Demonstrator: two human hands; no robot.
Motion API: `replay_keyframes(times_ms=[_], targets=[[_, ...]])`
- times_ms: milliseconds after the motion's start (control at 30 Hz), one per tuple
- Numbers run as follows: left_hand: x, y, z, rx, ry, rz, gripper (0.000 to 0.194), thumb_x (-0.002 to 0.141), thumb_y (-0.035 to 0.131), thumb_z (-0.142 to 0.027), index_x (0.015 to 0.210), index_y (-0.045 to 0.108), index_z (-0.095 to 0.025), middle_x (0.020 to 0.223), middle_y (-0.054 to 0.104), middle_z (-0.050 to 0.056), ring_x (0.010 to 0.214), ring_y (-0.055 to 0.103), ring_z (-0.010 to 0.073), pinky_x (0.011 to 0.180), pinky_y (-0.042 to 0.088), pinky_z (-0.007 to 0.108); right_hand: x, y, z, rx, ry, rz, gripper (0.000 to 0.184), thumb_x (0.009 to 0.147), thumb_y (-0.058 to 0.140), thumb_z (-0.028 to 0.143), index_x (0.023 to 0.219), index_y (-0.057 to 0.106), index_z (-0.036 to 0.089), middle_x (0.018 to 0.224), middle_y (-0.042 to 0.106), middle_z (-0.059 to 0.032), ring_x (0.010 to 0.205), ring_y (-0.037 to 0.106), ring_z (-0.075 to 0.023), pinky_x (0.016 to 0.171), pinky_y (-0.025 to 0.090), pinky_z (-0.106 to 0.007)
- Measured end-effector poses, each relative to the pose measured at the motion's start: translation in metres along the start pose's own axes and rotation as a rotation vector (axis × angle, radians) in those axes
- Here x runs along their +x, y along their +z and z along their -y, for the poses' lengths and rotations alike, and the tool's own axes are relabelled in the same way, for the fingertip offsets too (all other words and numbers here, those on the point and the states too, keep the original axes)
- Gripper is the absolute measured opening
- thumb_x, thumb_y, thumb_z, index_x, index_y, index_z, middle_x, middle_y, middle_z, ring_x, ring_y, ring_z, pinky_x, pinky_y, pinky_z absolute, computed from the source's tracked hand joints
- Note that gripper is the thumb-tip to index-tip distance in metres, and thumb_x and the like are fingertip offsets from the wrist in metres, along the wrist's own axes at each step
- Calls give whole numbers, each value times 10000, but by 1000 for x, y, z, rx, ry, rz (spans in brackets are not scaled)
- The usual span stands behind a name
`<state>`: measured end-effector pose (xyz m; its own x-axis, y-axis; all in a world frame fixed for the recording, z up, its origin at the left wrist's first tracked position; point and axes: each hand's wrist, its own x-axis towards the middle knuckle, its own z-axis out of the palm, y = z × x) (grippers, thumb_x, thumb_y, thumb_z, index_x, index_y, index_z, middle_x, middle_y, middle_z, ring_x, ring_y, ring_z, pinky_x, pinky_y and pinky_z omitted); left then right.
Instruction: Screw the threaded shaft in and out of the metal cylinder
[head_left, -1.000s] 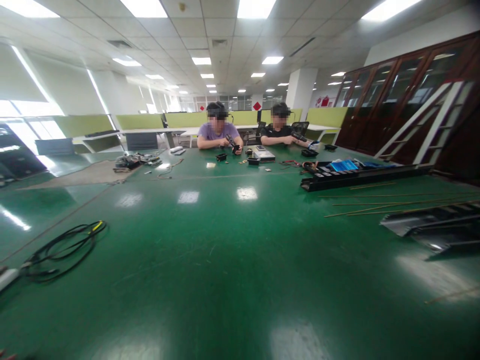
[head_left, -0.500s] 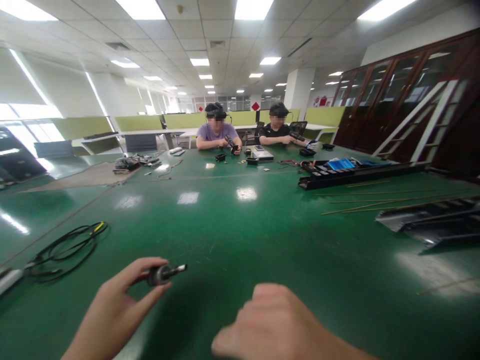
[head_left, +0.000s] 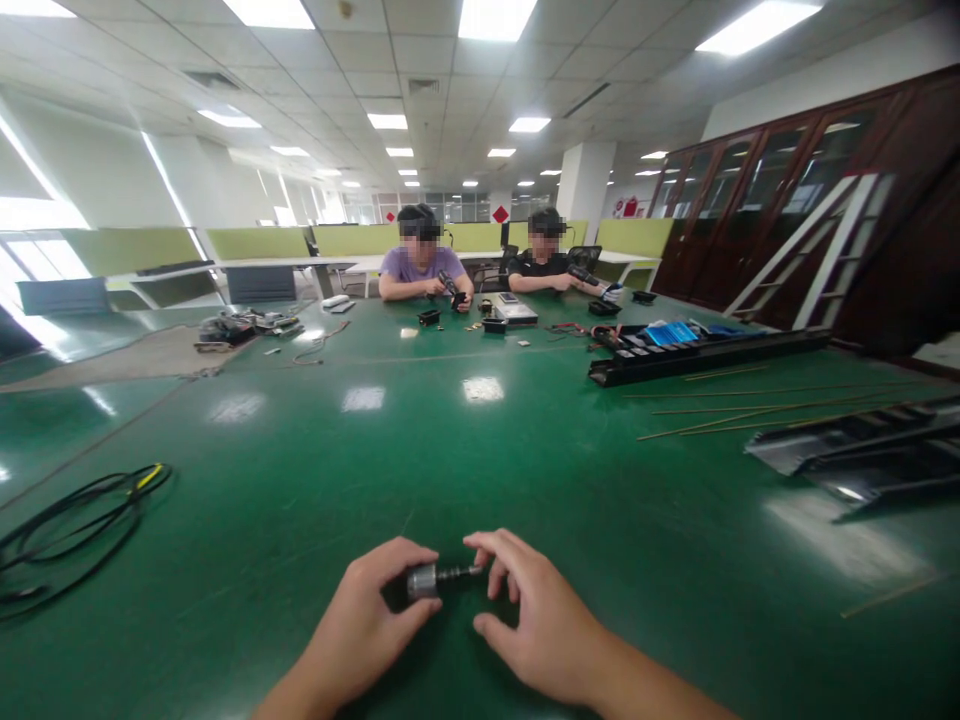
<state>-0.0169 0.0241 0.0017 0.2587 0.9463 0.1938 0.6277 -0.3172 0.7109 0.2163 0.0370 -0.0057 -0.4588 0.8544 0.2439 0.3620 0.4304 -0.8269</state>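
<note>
Left hand [head_left: 367, 610]: grip pinches the cylindrical metal body of a small tool [head_left: 424, 581] between thumb and fingers. Tool lies roughly level above the green table [head_left: 315, 480], shaft pointing to the right hand [head_left: 529, 610]. Right grip: spread, fingertips close to shaft tip; contact cannot be told.

Landmark: green table [head_left: 322, 450]. Left side of the green table: black cable [head_left: 97, 500], coiled. Far left part: brown sheet [head_left: 127, 357], carrying a pile of parts [head_left: 247, 325]. Far edge: two seated persons, one in a purple top [head_left: 420, 262], one in a black top [head_left: 541, 266]. Right side: thin rods [head_left: 720, 411] and dark metal channels [head_left: 862, 450]. Beyond the right side: white stepladder [head_left: 829, 250], standing before dark wooden cabinets [head_left: 757, 190].
</note>
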Motion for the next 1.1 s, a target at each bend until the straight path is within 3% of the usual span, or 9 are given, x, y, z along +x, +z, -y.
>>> replay_keyframes(times_ms=[367, 567, 1100], targets=[[3, 14, 6, 5, 87, 156, 303, 838, 730, -261, 1134, 669, -275, 1031, 713, 26, 952, 657, 199, 848, 484, 283, 9, 7, -10, 116, 132, 78, 405, 618, 672, 45, 988, 703, 207, 894, 629, -3, 686, 586, -132, 616, 462, -228], [1, 17, 3, 54, 45, 138, 304, 850, 720, -302, 1150, 672, -291, 1048, 723, 14, 972, 661, 205, 868, 489, 304, 8, 6, -11, 72, 163, 68, 233, 691, 691, 109, 891, 747, 216, 801, 644, 5, 649, 580, -130, 599, 429, -233], [-7, 20, -7, 94, 49, 12, 280, 840, 713, -340, 1112, 696, -276, 1021, 731, 31, 951, 686, 217, 869, 531, 333, 7, 2, -6, 57, 82, 19, 91, 733, 712, 175, 813, 750, 197, 711, 627, 12, 643, 559, -128, 596, 393, -235]])
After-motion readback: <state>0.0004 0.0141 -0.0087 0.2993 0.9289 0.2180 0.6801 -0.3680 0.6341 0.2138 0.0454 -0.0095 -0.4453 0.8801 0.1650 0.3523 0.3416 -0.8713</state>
